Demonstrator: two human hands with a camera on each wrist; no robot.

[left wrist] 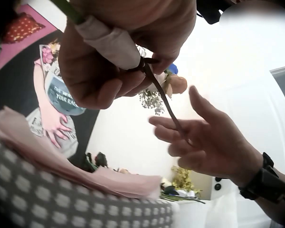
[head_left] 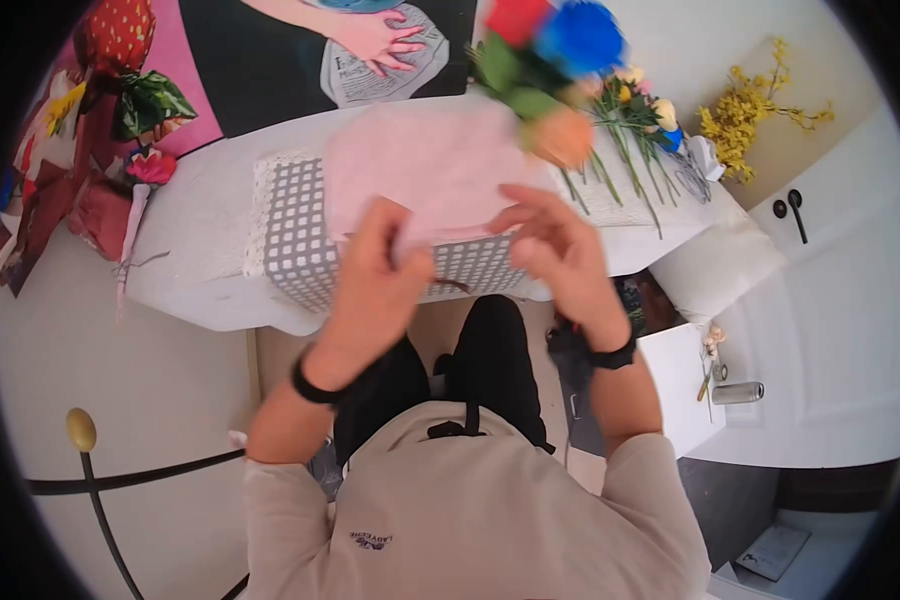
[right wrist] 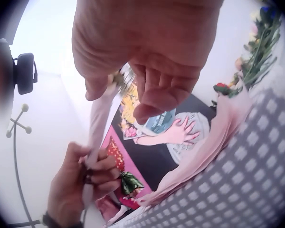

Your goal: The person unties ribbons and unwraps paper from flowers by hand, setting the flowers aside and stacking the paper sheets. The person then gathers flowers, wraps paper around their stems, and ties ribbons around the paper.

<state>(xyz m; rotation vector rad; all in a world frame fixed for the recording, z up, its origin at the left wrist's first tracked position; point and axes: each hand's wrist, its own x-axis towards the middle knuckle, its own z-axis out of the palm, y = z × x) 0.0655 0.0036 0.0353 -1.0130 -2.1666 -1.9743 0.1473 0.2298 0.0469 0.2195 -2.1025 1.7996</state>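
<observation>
My left hand (head_left: 375, 275) grips a narrow bundle wrapped in pale paper (left wrist: 111, 42), with a green stem (left wrist: 66, 9) showing at one end. A dark ribbon (left wrist: 166, 97) is looped around the wrap, and its loose tail hangs down across the view of my right hand (left wrist: 206, 142). That right hand stands apart from the bundle in the head view, with its fingers spread and slightly bent. Blurred red, blue (head_left: 582, 38) and orange flowers (head_left: 562, 137) appear beyond the hands. Most of the bundle is hidden behind my left hand in the head view.
A pink sheet (head_left: 425, 165) lies over a grey-and-white checked cloth (head_left: 300, 190) on the white table (head_left: 190, 225). Loose flower stems (head_left: 625, 160) lie to the right, near yellow branches (head_left: 745, 125). Wrapped flowers (head_left: 100, 210) stand left. A can (head_left: 738, 393) rests on a lower white surface.
</observation>
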